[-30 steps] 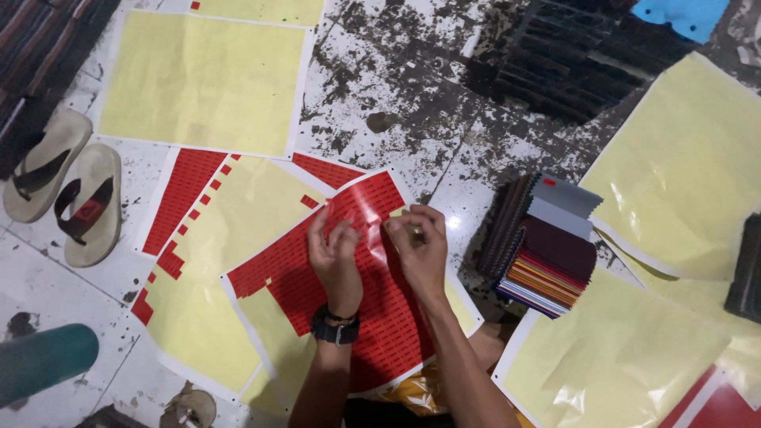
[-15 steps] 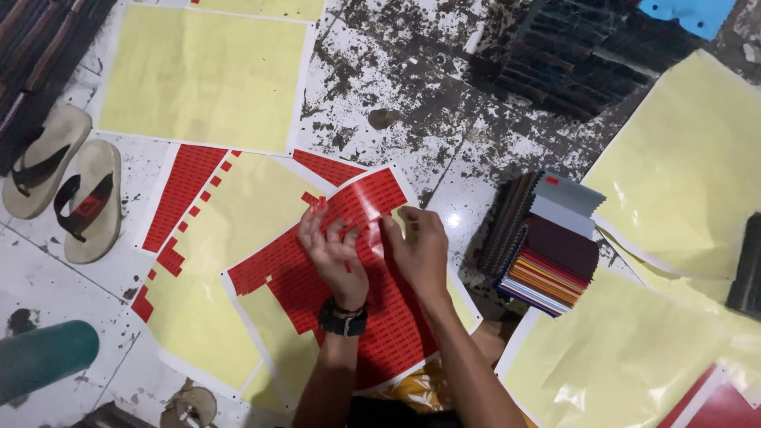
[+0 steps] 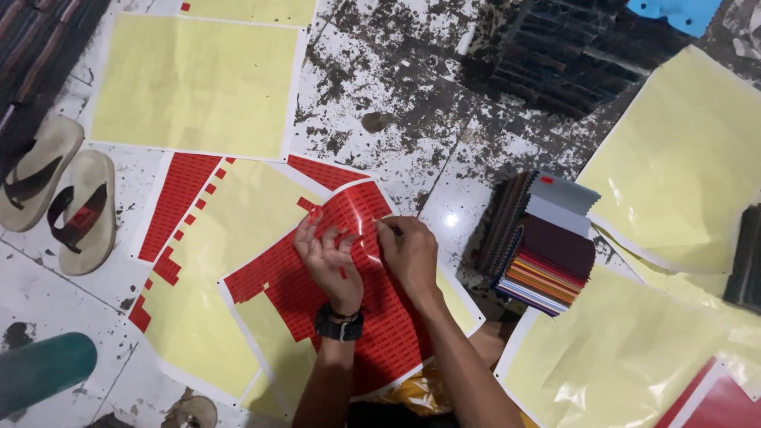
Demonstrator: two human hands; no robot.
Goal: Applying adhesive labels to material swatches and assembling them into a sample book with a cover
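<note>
A: Change since the earlier frame: both hands sit lower on the sheet, drawn nearer the body; the sheet's top edge curls up more.

B: Item one?

A: Red sticker sheet (image 3: 372, 317), partly peeled, yellow backing showing at its lower left. It lies on the floor (image 3: 412, 103) over a second, mostly stripped sticker sheet (image 3: 198, 261).

B: Hands?

A: Left hand (image 3: 326, 261), black wristwatch (image 3: 339, 325) at the wrist, fingers curled on the sheet with small red stickers clinging to the fingertips. Right hand (image 3: 408, 252), thumb and forefinger pinched together on a small red sticker at the sheet's upper edge. The two are just beside each other.

B: Surroundings?

A: Bare yellow backing sheet (image 3: 198, 79) above; more yellow sheets (image 3: 682, 158) at right. Stack of fabric swatches (image 3: 547, 254) just right of the right hand. Pair of sandals (image 3: 59, 198) at far left. Teal cylinder (image 3: 43, 368) at lower left.
</note>
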